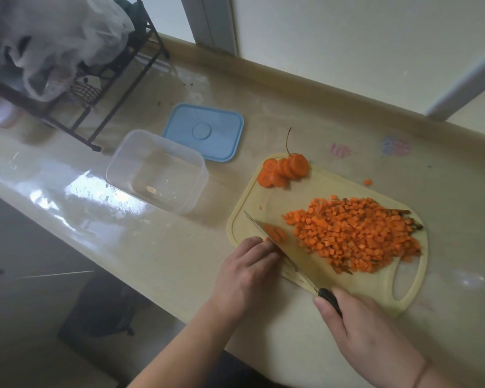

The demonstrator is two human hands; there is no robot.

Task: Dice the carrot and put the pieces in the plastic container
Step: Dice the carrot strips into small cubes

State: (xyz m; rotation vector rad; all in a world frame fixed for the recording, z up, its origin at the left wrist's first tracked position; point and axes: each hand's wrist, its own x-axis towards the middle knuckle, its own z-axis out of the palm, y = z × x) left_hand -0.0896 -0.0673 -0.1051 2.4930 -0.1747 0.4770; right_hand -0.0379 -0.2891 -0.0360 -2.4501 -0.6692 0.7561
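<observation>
Carrot slices (pixel 275 233) are pinned by the left hand (pixel 249 273) just left of the knife (pixel 280 254), gripped by the right hand (pixel 367 329), lower centre.

Right hand (pixel 367 329) holds knife (pixel 277 247) over carrot slices (pixel 275 233) — left hand (pixel 249 264) steadies them (diced pile (pixel 356 233) beside)

You see a glossy countertop (pixel 157 256), a clear plastic container (pixel 156 170), a matt blue plastic lid (pixel 205 131), and a matt plastic cutting board (pixel 381 287).
</observation>
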